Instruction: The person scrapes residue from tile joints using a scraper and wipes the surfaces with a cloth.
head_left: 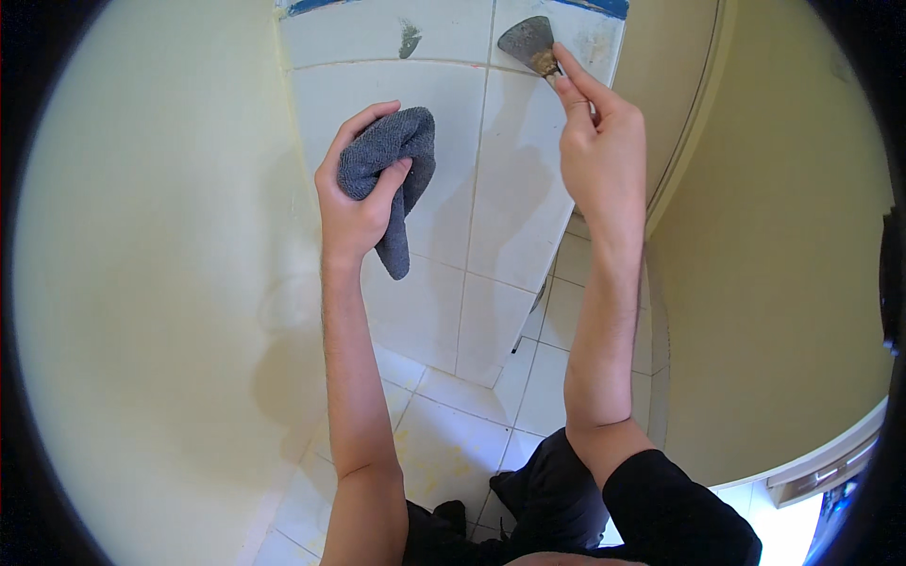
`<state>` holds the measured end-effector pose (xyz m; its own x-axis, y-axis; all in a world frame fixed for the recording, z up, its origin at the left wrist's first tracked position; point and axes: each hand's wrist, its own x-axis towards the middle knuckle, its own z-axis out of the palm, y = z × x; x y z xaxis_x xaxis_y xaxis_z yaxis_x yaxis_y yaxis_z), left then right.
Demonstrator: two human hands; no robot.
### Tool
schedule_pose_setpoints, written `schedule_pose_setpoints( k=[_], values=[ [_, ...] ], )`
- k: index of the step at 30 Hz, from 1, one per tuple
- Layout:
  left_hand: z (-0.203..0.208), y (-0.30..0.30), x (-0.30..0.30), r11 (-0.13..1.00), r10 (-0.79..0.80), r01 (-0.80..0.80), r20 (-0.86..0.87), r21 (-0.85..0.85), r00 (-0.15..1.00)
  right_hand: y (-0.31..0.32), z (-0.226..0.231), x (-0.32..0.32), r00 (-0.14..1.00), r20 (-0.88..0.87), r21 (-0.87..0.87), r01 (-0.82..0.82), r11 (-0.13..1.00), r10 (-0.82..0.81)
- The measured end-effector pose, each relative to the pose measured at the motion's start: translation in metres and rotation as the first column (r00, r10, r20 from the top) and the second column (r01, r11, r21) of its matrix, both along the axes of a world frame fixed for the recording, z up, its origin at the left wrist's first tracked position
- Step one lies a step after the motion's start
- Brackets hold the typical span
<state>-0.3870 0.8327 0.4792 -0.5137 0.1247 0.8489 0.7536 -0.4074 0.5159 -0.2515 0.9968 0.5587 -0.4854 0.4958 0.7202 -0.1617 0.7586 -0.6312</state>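
Observation:
My left hand (357,203) is closed round a bunched dark grey cloth (392,151), one end of which hangs down below the palm. My right hand (604,141) pinches a putty knife (528,42) near the base of its wide, stained blade. The blade points up and to the left, close in front of the white tiled wall (420,104); whether it touches the tile I cannot tell. On an upper tile, left of the blade, there is a dark grey-green smear (409,40). Most of the knife's handle is hidden by my fingers.
A blue strip (595,7) runs along the top of the tiled wall. A plain cream wall (160,264) stands at the left, and another cream surface (774,283) curves down the right. The tiled floor (448,434) below has yellowish specks, with my feet near the lower edge.

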Motion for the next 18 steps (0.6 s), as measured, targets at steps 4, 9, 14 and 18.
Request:
schedule_pose_setpoints(
  k=[4, 9, 14, 18],
  values=[
    [0.001, -0.001, 0.002, 1.000, 0.011, -0.011, 0.004, -0.015, 1.000, -0.005, 0.003, 0.007, 0.998, -0.059, 0.036, 0.021, 0.999, -0.019],
    [0.004, 0.000, 0.005, 1.000, 0.002, -0.002, 0.001, 0.000, 1.000, -0.004, -0.004, -0.008, 0.983, -0.182, 0.082, 0.020, 0.996, -0.005],
    [0.005, -0.001, 0.007, 1.000, 0.031, -0.031, -0.026, 0.000, 0.999, -0.007, -0.001, 0.003, 0.986, -0.152, 0.107, 0.087, 0.990, -0.070],
    [0.005, 0.001, 0.004, 1.000, -0.003, 0.003, 0.002, -0.004, 1.000, -0.006, -0.004, -0.006, 0.973, -0.219, 0.143, 0.103, 0.984, -0.070]
  ],
)
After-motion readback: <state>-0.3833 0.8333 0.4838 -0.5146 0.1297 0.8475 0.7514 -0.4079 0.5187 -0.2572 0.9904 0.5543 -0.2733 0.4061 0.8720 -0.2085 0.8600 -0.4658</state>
